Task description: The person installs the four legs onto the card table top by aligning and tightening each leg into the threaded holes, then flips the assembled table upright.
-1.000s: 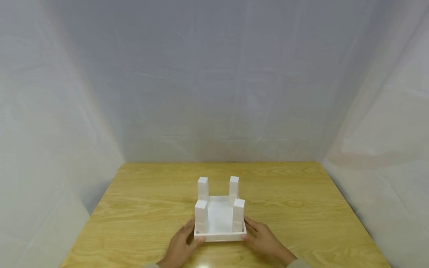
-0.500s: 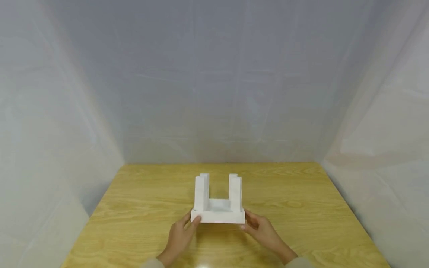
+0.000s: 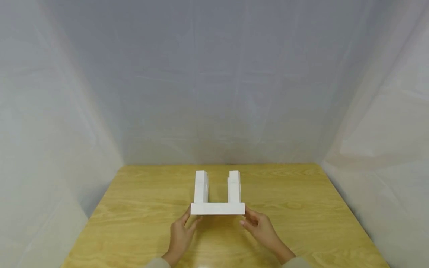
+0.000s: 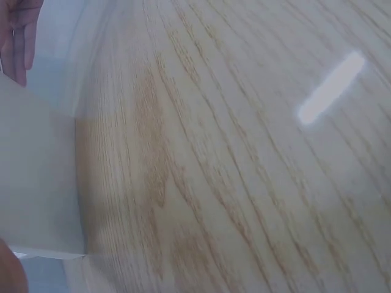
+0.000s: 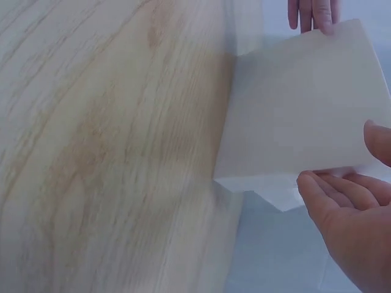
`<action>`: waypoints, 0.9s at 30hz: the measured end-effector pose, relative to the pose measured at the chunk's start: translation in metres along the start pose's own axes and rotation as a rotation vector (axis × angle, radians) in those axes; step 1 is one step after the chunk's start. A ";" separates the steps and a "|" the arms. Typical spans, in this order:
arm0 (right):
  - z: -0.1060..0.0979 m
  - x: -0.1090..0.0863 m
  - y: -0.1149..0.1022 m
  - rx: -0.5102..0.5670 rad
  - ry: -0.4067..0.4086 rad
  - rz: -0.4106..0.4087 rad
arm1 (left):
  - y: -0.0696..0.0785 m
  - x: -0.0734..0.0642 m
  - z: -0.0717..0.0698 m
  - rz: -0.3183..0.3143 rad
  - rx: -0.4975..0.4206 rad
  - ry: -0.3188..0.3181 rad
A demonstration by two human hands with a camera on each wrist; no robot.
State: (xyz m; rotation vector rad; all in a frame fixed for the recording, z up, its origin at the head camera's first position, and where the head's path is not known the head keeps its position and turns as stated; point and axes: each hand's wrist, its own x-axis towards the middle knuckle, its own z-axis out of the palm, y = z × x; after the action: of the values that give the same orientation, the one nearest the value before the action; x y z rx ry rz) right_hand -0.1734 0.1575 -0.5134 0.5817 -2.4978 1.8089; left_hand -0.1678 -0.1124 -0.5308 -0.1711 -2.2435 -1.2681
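A small white four-legged table (image 3: 218, 209), its legs pointing up and away, is tilted above the wooden tabletop between both hands. Two front legs (image 3: 201, 190) mostly cover the rear ones in the head view. My left hand (image 3: 179, 234) holds its left side and my right hand (image 3: 266, 231) its right side. Seen by the right wrist camera, the flat underside (image 5: 299, 110) faces the camera. There the right fingers (image 5: 342, 201) press along one edge, with the thumb over the underside. Part of that white panel (image 4: 36, 171) shows in the left wrist view.
The wood-grain tabletop (image 3: 144, 201) spreads around the piece on every side. Pale sheeting hangs at the back (image 3: 221, 93), with further sheets on the left (image 3: 50, 149) and right (image 3: 378, 149). A light reflection (image 4: 332, 88) shines on the wood.
The small white table has been lifted off the tabletop and tipped away, its near edge rising. Both hands moved up with it, and its inner floor is now out of sight.
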 end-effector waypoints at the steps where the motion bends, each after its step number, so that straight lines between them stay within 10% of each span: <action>1: 0.000 0.000 -0.001 0.000 0.002 -0.003 | 0.000 0.000 0.001 0.008 -0.015 0.012; 10: -0.004 0.003 -0.008 0.016 -0.026 -0.009 | 0.000 0.003 0.007 -0.087 -0.264 -0.002; 27: 0.002 0.018 0.004 0.162 0.162 0.115 | -0.012 0.011 -0.004 -0.262 -0.342 -0.128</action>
State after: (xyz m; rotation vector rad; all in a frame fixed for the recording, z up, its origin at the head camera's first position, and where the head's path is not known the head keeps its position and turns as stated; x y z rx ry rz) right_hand -0.1905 0.1511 -0.5137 0.2843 -2.3405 2.0219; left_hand -0.1799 -0.1236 -0.5322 -0.0874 -2.1901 -1.8268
